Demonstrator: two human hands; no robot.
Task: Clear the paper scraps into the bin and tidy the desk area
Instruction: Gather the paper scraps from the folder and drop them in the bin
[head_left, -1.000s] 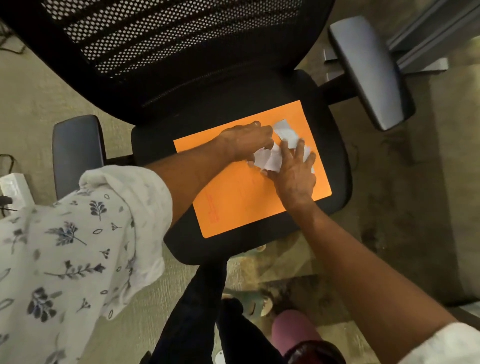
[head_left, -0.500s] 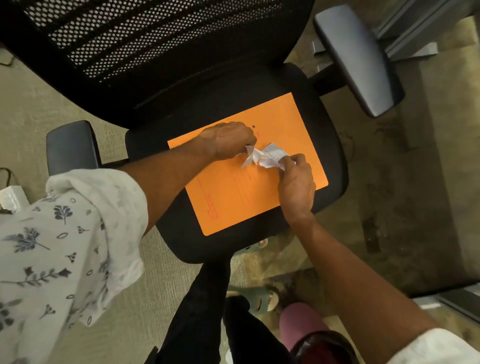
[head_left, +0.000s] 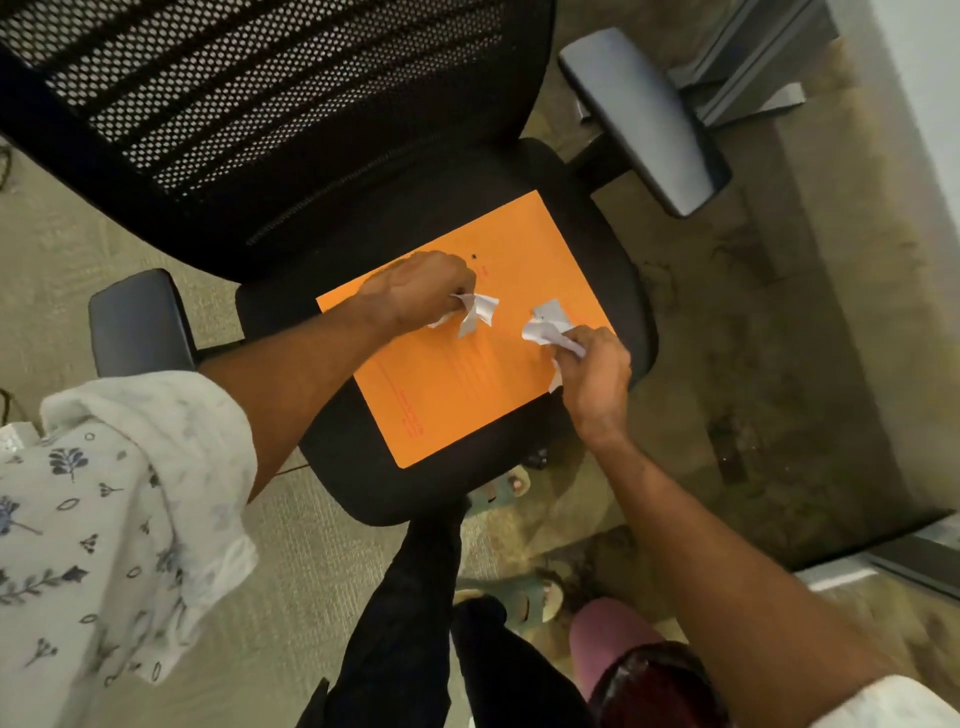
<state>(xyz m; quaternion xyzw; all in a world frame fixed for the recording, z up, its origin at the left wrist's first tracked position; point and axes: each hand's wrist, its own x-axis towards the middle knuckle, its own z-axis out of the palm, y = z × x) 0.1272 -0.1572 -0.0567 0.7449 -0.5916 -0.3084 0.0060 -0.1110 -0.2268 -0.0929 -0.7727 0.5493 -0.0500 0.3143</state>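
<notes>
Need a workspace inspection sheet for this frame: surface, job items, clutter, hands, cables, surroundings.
Surface: black office chair seat, flat orange paper envelope lying on it.
Job's things: white crumpled paper scraps, a second bunch; bin not in view.
Clutter: small dark speck on envelope.
Grippers: left hand pinches one bunch; right hand grips the other.
Cables: thin dark cable at left frame edge.
Surroundings: beige carpet, grey armrests, black mesh backrest.

Likely an office: mesh-backed swivel chair (head_left: 291, 130), carpet floor (head_left: 78, 249), orange folder (head_left: 467, 374).
</notes>
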